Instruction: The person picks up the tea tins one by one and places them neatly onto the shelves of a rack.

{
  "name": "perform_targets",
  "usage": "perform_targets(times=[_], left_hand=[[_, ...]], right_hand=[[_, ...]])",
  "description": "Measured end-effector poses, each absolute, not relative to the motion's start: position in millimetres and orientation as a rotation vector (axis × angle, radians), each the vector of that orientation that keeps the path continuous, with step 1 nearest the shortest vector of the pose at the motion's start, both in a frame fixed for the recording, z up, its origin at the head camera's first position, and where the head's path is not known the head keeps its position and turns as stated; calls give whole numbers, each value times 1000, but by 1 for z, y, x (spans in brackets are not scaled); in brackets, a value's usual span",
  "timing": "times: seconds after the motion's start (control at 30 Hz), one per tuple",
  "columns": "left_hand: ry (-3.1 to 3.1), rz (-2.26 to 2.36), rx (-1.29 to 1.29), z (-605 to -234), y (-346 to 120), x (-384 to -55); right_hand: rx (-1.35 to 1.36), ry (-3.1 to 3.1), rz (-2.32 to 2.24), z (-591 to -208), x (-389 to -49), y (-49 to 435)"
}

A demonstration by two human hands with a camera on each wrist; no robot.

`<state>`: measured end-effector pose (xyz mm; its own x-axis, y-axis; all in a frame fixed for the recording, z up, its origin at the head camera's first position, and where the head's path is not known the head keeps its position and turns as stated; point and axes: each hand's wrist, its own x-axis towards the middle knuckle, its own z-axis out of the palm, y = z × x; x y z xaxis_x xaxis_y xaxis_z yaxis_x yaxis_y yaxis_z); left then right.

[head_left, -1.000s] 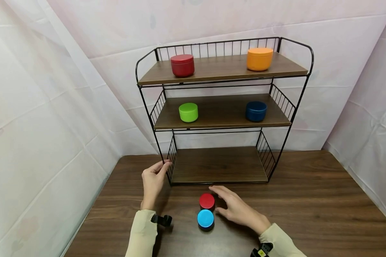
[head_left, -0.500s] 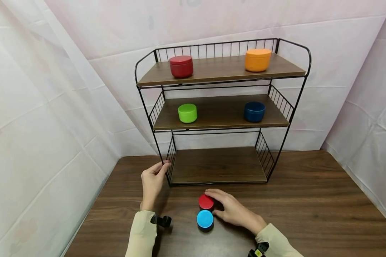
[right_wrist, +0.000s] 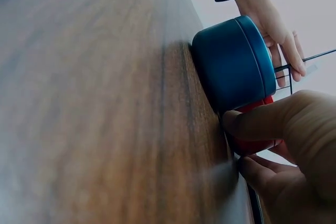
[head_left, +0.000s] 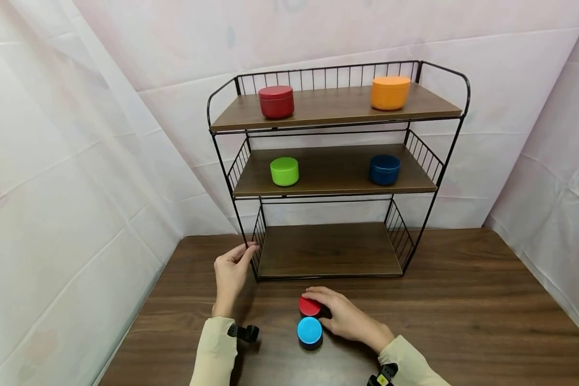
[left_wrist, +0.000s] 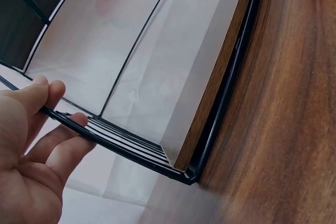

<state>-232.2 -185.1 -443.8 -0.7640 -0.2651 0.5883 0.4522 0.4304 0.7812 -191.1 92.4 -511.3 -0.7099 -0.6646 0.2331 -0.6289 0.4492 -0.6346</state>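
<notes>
At the left side of a three-tier shelf rack (head_left: pixel 330 251), my left hand (head_left: pixel 229 272) grips the black front post. The left wrist view shows my thumb and fingers around that metal bar (left_wrist: pixel 126 157). My right hand (head_left: pixel 348 317) holds a small round red tin (head_left: pixel 309 306) standing on the table, with thumb and fingers around its sides. A blue tin (head_left: pixel 310 330) stands in front of it, nearer to me. In the right wrist view the blue tin (right_wrist: pixel 231 62) partly hides the red tin (right_wrist: pixel 256 146).
On the top shelf stand a dark red tin (head_left: pixel 276 103) and an orange tin (head_left: pixel 390 94). A green tin (head_left: pixel 284 172) and a dark blue tin (head_left: pixel 384 170) stand on the middle shelf. White cloth (head_left: pixel 96 177) hangs behind and beside the wooden table (head_left: pixel 468 300).
My right hand has moved left and slightly toward me, and its fingers have come around the red tin. My left hand keeps its grip on the rack.
</notes>
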Motion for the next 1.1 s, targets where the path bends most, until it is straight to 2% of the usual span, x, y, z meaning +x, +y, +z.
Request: perform_targets(times=[0.33,0.73,1.1], left_hand=[[-2042,-1396,-128,-469,-196,-250],[-2073,-1347,-165,-468,-201,-251],[-2169,-1148,-306,-459,-211,-250]], right_hand=[[-1160,2627,-1172,-510,-193,93],[-1163,2651,-1175,-510,-196,93],[-1094,2642,-1184,-507,-195,101]])
